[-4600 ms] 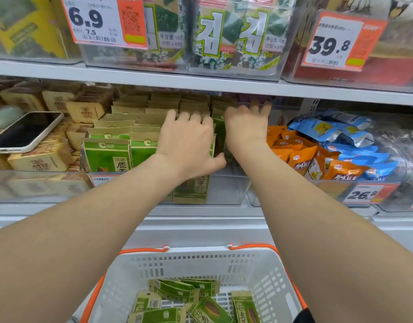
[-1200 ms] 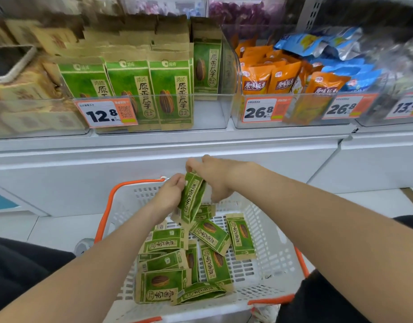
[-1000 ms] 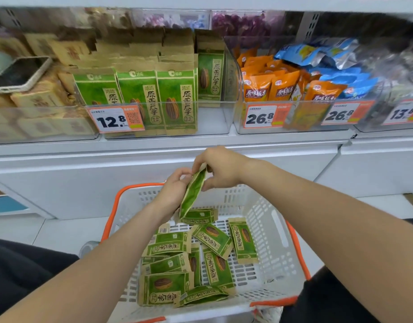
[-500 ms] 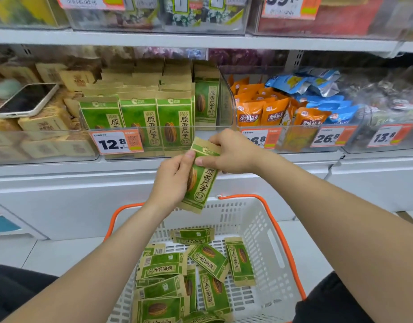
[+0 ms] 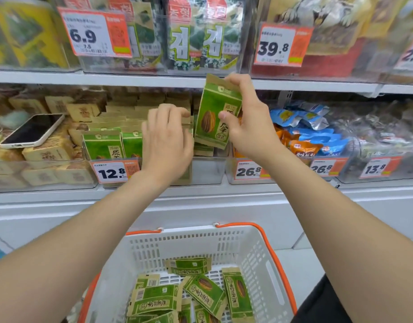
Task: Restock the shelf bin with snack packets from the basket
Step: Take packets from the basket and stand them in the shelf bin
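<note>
Packet (image 5: 214, 113), head view: green, upright, upper centre of the frame, just above and in front of the bin (image 5: 207, 171), at the right end of its row. Pinched by the right hand (image 5: 249, 127), thumb on the printed face, fingers (image 5: 238, 81) hooked over the top flap. Not yet in the bin.

Left hand (image 5: 165, 141), centre of the frame: fingers side by side, bent over the tops of the stocked row. Pressing or gripping, cannot tell.

Step in hand, by the look of it: placing, with the slot being readied. Next move probably calls for lowering the packet straight down into the gap at the right of the row, face forward and flap up, holding the row back to keep it from tipping. Then letting go and reaching down to the basket (image 5: 259, 252).

Counts:
- In hand: one packet.
- In the bin: two green fronts in plain sight left of the left hand, above the 12.8 tag (image 5: 112, 173). More behind and under the hand, not countable.
- In the basket, lower centre: at least seven packets lying flat and overlapping, some cut off by the lower edge.
- One basket, and one phone (image 5: 32, 130) at left on the neighbouring stock.
</note>
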The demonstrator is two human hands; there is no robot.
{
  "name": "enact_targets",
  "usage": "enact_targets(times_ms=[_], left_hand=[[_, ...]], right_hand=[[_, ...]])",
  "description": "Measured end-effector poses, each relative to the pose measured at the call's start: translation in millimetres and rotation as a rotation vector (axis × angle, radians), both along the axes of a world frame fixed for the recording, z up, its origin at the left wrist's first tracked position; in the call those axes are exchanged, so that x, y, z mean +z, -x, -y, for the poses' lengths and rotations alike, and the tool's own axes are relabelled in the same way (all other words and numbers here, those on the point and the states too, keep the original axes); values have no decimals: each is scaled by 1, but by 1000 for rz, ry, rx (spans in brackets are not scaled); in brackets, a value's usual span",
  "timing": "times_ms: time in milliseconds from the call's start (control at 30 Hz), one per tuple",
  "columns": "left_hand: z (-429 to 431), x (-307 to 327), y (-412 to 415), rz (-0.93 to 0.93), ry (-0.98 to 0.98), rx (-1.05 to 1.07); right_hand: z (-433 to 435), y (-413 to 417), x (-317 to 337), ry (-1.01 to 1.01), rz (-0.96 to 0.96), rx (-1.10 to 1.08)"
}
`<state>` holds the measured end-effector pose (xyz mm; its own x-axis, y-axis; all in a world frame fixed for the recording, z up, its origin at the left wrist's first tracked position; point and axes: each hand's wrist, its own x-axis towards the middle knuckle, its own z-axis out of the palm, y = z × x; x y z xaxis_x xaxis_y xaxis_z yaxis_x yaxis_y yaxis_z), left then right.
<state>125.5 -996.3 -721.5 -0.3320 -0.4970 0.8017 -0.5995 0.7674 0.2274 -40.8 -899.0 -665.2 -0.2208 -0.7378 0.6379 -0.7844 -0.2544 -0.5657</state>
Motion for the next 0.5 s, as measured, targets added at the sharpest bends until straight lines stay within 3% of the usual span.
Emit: enact_targets(times_ms=[133, 233, 500], left_hand=[[21, 12, 4, 401, 37, 110], [35, 21, 4, 638, -8, 130], [49, 19, 3, 683, -14, 124]], right_hand=[[18, 8, -14, -69, -111, -124], [36, 10, -24, -213, -316, -265], [88, 3, -30, -486, -623, -540]])
